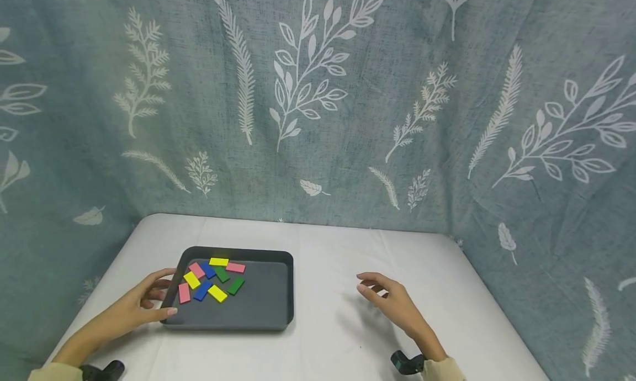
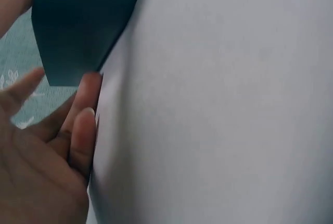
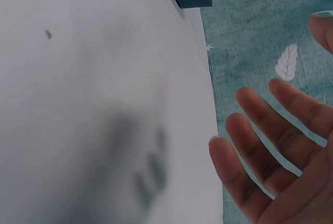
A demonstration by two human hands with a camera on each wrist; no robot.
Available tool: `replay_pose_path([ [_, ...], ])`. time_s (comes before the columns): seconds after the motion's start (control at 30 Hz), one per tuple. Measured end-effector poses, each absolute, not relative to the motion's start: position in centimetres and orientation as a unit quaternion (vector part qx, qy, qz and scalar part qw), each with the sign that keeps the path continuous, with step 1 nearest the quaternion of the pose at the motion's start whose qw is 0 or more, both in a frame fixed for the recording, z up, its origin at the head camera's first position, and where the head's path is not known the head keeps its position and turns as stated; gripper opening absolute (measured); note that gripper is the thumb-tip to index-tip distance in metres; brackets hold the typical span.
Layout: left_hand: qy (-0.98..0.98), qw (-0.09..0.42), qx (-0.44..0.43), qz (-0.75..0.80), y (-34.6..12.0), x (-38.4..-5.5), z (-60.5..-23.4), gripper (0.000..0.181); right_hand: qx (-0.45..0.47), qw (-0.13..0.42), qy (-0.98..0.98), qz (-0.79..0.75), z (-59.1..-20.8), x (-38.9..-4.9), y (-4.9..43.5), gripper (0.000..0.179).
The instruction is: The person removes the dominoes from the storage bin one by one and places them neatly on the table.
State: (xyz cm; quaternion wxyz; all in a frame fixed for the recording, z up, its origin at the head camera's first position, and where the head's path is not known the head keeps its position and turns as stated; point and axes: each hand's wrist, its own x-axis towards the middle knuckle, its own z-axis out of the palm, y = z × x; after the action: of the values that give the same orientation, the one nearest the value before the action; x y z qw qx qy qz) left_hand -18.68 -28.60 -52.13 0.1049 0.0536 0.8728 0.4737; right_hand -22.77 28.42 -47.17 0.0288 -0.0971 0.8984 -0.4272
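The left hand (image 1: 130,306) grips the smooth, dark-grey, round-cornered rectangular tray (image 1: 263,295) at its nine o'clock side; flat pink, yellow, blue and green oblong tiles (image 1: 221,274) cluster toward ten. Apart, at three o'clock, the right hand (image 1: 395,303) hovers, fingers loosely bent, above the creased white tabletop (image 1: 328,342).

Head view: bottom edge is cutting off the left sleeve (image 1: 56,374), the right sleeve (image 1: 444,370) and the black wrist device (image 1: 101,372) on the left arm. Left hand (image 1: 130,306) is covering a bit of the rim of the tray (image 1: 263,295). Left wrist view: top edge is cropping the tray; its tiles (image 1: 217,294) are lying out of sight. Right wrist view: right edge is slicing through the right hand (image 3: 309,185); 1 shadow (image 3: 151,174) is looking blurred; 1 brown speck (image 3: 48,34) is appearing too small to identify.
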Motion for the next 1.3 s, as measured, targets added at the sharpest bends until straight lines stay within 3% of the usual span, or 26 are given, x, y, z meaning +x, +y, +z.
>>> replay_pose_path([
  [0.53,0.857,0.119,0.076,0.496,-29.8,-18.8,-52.7,0.089,-0.189,0.032,0.884,-0.426,-47.7,-24.4,24.5,0.042],
  [1.03,0.851,0.127,0.091,0.502,-30.0,-19.3,-52.9,0.086,-0.244,0.039,0.870,-0.426,-48.0,-26.3,19.3,0.030],
  [1.3,0.831,0.123,0.105,0.531,-30.6,-19.2,-53.2,0.076,-0.279,0.034,0.865,-0.415,-47.5,-27.3,16.7,0.036],
])
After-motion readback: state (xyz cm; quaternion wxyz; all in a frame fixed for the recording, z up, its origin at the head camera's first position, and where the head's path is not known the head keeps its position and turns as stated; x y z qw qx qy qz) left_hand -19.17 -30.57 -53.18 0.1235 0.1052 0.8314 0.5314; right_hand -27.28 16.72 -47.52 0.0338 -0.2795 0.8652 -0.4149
